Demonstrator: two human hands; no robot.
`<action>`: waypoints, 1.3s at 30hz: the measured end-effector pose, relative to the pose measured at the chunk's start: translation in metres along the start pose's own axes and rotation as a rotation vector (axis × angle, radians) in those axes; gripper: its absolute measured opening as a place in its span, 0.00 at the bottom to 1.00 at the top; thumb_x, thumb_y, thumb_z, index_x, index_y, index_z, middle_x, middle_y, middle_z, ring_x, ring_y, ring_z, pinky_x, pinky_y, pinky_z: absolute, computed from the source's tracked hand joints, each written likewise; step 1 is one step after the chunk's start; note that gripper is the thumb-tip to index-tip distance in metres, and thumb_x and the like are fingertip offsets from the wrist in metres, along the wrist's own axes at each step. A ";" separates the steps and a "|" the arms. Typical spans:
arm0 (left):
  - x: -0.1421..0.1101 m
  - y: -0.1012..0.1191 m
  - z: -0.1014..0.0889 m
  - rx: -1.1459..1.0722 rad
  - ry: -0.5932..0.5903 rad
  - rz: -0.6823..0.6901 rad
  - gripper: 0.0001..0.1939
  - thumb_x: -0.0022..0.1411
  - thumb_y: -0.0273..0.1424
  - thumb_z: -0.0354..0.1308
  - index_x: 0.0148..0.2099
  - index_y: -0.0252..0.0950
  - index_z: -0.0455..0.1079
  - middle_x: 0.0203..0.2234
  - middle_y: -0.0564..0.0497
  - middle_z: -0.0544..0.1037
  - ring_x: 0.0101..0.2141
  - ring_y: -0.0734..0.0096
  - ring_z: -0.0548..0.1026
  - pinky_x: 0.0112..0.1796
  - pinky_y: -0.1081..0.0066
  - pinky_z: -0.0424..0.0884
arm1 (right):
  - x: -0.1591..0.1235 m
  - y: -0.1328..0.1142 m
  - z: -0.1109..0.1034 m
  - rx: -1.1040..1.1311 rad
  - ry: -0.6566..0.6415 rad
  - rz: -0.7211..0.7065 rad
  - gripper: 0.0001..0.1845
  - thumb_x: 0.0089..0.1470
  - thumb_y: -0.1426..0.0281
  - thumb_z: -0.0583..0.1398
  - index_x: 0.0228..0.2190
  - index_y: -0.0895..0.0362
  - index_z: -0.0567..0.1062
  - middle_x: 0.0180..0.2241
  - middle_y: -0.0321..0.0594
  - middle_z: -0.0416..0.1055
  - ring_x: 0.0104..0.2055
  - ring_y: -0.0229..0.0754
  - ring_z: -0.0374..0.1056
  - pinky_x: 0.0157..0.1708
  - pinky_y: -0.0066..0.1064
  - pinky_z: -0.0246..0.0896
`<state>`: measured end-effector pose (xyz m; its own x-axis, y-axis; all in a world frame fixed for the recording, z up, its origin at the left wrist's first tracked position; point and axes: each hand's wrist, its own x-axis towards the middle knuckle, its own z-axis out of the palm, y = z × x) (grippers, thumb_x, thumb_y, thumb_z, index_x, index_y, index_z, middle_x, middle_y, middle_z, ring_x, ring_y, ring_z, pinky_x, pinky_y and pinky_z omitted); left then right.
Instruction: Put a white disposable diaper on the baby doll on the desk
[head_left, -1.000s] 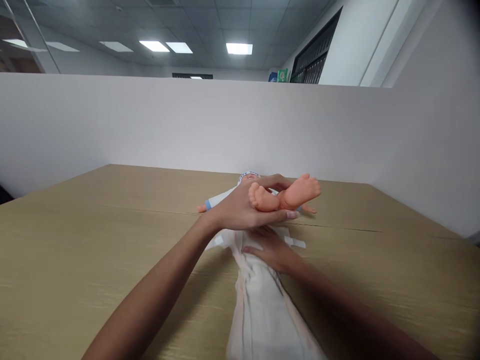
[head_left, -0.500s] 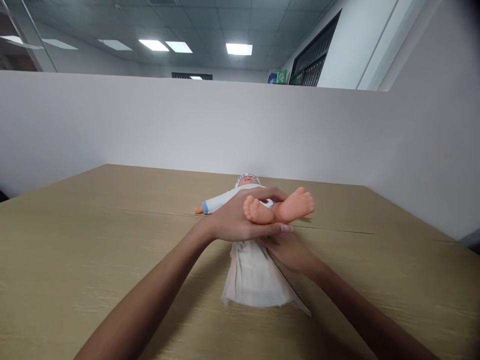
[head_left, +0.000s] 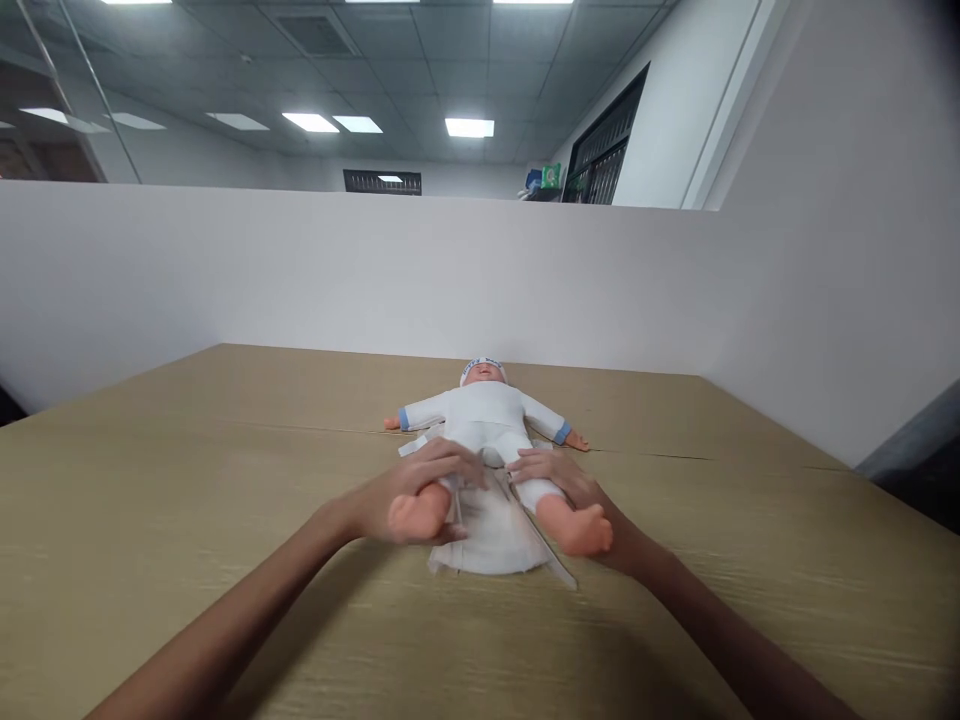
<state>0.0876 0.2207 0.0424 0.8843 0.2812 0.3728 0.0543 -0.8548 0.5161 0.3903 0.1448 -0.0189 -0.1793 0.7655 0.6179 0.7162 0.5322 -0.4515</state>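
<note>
Wooden table (head_left: 187,560), low white partition (head_left: 465,280) behind; doll on its back.
Left hand (head_left: 420,485): fingers curled round one leg of the doll (head_left: 484,410). White diaper (head_left: 499,535) beneath. Right hand (head_left: 559,480): fingers over the other leg.

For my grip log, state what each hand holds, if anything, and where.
The left hand grips the baby doll by a lower leg, near the foot; the right hand lies on the other leg, its grip unclear.
</note>
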 end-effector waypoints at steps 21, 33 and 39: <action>-0.053 -0.035 0.020 0.209 -0.210 -0.045 0.37 0.66 0.18 0.57 0.73 0.46 0.62 0.72 0.49 0.68 0.74 0.55 0.60 0.72 0.48 0.64 | -0.043 0.071 -0.007 0.013 -0.491 -0.193 0.23 0.74 0.72 0.56 0.63 0.40 0.75 0.71 0.34 0.66 0.76 0.46 0.56 0.72 0.43 0.62; -0.036 0.005 0.056 0.220 -0.010 -0.395 0.29 0.65 0.44 0.69 0.61 0.41 0.65 0.63 0.41 0.73 0.63 0.44 0.69 0.63 0.44 0.69 | -0.055 -0.012 0.013 -0.343 -0.328 -0.098 0.42 0.60 0.59 0.69 0.71 0.51 0.64 0.65 0.50 0.71 0.73 0.62 0.61 0.69 0.59 0.63; -0.030 -0.001 0.068 0.317 0.047 -0.420 0.09 0.66 0.25 0.60 0.48 0.40 0.69 0.53 0.44 0.77 0.58 0.47 0.68 0.58 0.49 0.68 | -0.059 -0.007 0.039 -0.451 -0.217 -0.096 0.32 0.59 0.80 0.58 0.64 0.55 0.72 0.59 0.50 0.76 0.69 0.59 0.65 0.65 0.53 0.66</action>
<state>0.0929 0.1839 -0.0217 0.7346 0.6412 0.2218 0.5437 -0.7519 0.3728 0.3694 0.1097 -0.0773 -0.3603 0.8038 0.4733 0.9010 0.4313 -0.0466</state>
